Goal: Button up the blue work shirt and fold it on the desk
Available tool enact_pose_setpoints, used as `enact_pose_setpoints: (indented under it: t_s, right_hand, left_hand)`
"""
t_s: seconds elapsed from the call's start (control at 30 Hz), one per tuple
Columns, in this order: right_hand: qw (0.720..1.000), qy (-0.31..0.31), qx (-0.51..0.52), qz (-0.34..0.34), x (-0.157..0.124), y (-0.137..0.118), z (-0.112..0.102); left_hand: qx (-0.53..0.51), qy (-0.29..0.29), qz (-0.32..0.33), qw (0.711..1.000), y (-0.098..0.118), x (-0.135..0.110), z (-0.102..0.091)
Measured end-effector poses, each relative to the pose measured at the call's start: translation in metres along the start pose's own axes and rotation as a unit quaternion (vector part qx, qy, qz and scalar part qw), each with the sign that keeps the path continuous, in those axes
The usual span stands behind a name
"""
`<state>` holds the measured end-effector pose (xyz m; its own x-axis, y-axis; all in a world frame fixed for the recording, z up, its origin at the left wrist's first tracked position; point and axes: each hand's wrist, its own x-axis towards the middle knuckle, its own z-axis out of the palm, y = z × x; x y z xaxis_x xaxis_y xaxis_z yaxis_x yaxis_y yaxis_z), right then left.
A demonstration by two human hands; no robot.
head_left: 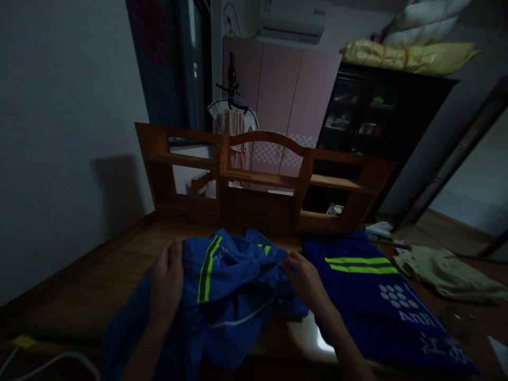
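A crumpled blue work jacket [234, 275] with yellow-green reflective strips hangs between my hands over the front of the wooden desk. My left hand [167, 278] is closed on its left side, with cloth bunched under the fingers. On the right, my right hand [299, 272] pinches a fold of the same jacket between thumb and fingers. Beside my right forearm lies a darker blue work garment [357, 296], spread flat, with a reflective band and white printing. The lower part of the jacket drops past the desk's front edge.
A wooden shelf unit [262, 180] rises along the desk's back edge. Pale clothing [448, 272] lies at the far right, near a white crumpled item [379, 229]. A white cable [59, 357] curves at lower left. The wall [71, 159] stands close on the left.
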<state>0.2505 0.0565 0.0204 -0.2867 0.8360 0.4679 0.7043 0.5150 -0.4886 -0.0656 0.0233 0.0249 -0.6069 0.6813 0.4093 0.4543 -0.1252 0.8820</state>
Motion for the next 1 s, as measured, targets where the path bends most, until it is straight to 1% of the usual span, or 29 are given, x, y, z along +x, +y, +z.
enact_pose_setpoints:
  t_s: [0.03, 0.1, 0.2, 0.23, 0.27, 0.3, 0.33, 0.4, 0.43, 0.5, 0.53, 0.6, 0.67, 0.73, 0.8, 0.9, 0.93, 1.0]
  right_hand:
    - [1.000, 0.013, 0.014, 0.005, -0.001, 0.001, 0.003]
    - [0.998, 0.024, 0.051, 0.014, -0.004, 0.000, 0.007]
    - [0.995, -0.010, 0.097, 0.023, -0.012, -0.010, 0.008]
    - [0.994, -0.026, 0.104, 0.023, -0.016, -0.015, 0.007]
    - [0.993, -0.045, 0.105, 0.021, -0.021, -0.020, 0.007]
    - [0.992, -0.066, 0.103, 0.016, -0.026, -0.024, 0.007]
    - [0.991, -0.089, 0.095, 0.008, -0.031, -0.028, 0.008]
    - [0.988, -0.142, 0.066, -0.010, -0.042, -0.032, 0.011]
    - [0.985, -0.166, 0.045, -0.018, -0.046, -0.032, 0.014]
    - [0.981, -0.194, -0.002, -0.032, -0.052, -0.029, 0.019]
    - [0.980, -0.196, -0.025, -0.037, -0.054, -0.027, 0.021]
    - [0.980, -0.187, -0.061, -0.039, -0.054, -0.022, 0.023]
    - [0.981, -0.173, -0.083, -0.028, -0.050, -0.018, 0.022]
    - [0.984, -0.156, -0.088, -0.017, -0.044, -0.015, 0.018]
    - [0.990, -0.120, -0.076, -0.013, -0.038, -0.011, 0.013]
    - [0.995, -0.076, -0.060, -0.009, -0.032, -0.004, 0.006]
    - [0.995, -0.073, -0.063, -0.008, -0.032, -0.002, 0.005]
    - [0.993, -0.090, -0.077, -0.013, -0.033, 0.003, 0.006]
  left_hand:
    - [0.023, -0.009, 0.017, 1.000, -0.004, 0.002, -0.002]
    - [0.083, -0.009, 0.077, 0.994, -0.009, 0.001, -0.005]
    - [0.164, 0.049, 0.173, 0.970, -0.008, -0.011, -0.008]
    - [0.180, 0.060, 0.202, 0.961, -0.006, -0.017, -0.009]
    - [0.191, 0.056, 0.235, 0.951, -0.004, -0.025, -0.009]
    - [0.200, 0.032, 0.273, 0.940, -0.003, -0.033, -0.009]
    - [0.210, -0.008, 0.316, 0.925, -0.002, -0.040, -0.009]
    - [0.235, -0.100, 0.393, 0.884, -0.006, -0.053, -0.007]
    - [0.249, -0.140, 0.417, 0.863, -0.009, -0.058, -0.006]
    - [0.275, -0.199, 0.436, 0.833, -0.018, -0.062, -0.004]
    - [0.286, -0.215, 0.436, 0.826, -0.022, -0.063, -0.004]
    - [0.299, -0.235, 0.429, 0.819, -0.029, -0.061, -0.005]
    - [0.295, -0.250, 0.423, 0.819, -0.033, -0.057, -0.006]
    - [0.274, -0.254, 0.412, 0.831, -0.035, -0.053, -0.007]
    - [0.249, -0.233, 0.373, 0.863, -0.035, -0.050, -0.009]
    - [0.207, -0.173, 0.275, 0.923, -0.031, -0.048, -0.015]
    - [0.192, -0.156, 0.241, 0.938, -0.029, -0.047, -0.018]
    - [0.164, -0.131, 0.181, 0.961, -0.023, -0.045, -0.025]
